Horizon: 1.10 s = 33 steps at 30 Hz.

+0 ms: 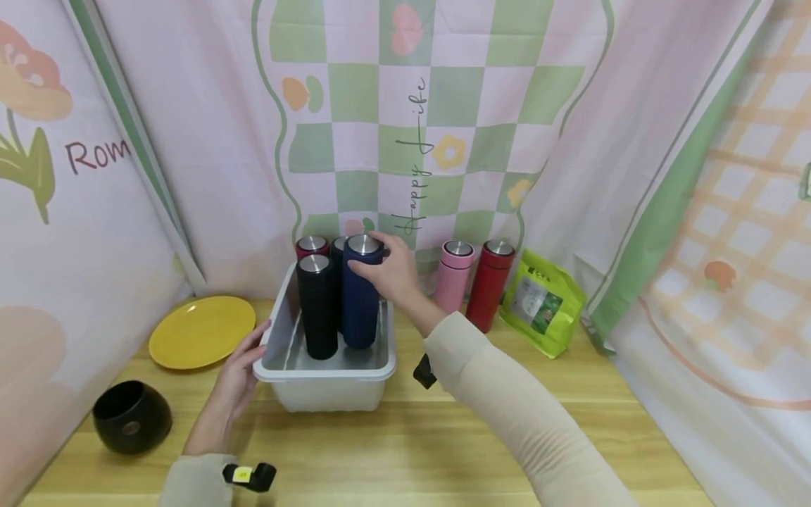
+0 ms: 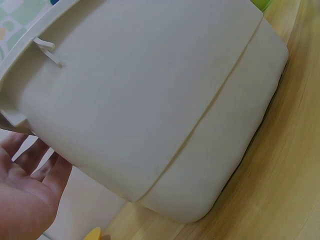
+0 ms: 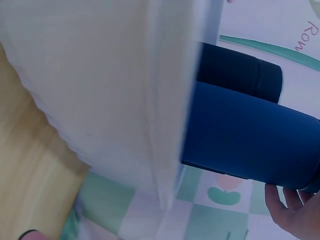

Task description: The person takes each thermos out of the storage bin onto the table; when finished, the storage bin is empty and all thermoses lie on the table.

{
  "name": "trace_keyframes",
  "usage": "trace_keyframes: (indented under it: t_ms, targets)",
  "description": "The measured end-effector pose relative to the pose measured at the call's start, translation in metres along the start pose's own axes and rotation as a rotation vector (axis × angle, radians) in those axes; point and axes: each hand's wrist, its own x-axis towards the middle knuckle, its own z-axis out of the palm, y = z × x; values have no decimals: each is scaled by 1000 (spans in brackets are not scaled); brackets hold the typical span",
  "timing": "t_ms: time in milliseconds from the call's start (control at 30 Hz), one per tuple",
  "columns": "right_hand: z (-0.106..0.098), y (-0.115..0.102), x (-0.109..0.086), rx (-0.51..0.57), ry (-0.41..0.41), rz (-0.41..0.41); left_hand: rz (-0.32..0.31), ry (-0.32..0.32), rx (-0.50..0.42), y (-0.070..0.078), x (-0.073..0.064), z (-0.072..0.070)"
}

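A navy-blue cylindrical bottle with a shiny silver metal top (image 1: 361, 303) is upright inside a rectangular white plastic bin (image 1: 323, 394); the right hand (image 1: 394, 271) grips it near the top. A matte-black cylindrical bottle (image 1: 319, 303), a silver-topped dark-red bottle (image 1: 312, 244) and a partly hidden dark bottle (image 1: 338, 246) share the bin. The left hand (image 1: 237, 377), fingers loose, touches its left rim.

- Btls, 6 tot.: 4 in bin (image 1: 324, 394), 2 on table (image 1: 380, 458).
- In bin: 1 blk btl (image 1: 319, 310) @ 7 o'clock, 1 navy btl (image 1: 360, 306) @ 4, 1 dk red btl (image 1: 312, 245) @ 11, 1 dk btl (image 1: 338, 246) @ 1, mostly hidden.
- Bin's 3 o'clock: 1 pink btl (image 1: 452, 283), 1 red btl (image 1: 490, 292), 1 grn bag (image 1: 545, 303).
- Bins: 1.
- Plates: 1 yel. plate (image 1: 203, 332), bin's 9.
- Cups: 1 blk cup (image 1: 136, 426), bin's 8.
- Hands: 2, i.e. L hand (image 1: 241, 373) @ bin's 9, R hand (image 1: 398, 271) @ bin's 2.
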Motion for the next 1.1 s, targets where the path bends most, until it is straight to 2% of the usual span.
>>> trace_keyframes:
  t_ms: [233,667,933,1100]
  targets:
    - [-18,-16,5,56,58,-18,-1,-6,5,2,-1,0]
    - [-56,-42,14,137,104,40,3,-1,-6,1,-1,0]
    - [-81,-50,20,175,159,13,5,6,-1,1,-1,0]
    - [-94,-48,21,171,167,40,12,6,-3,-1,-1,0]
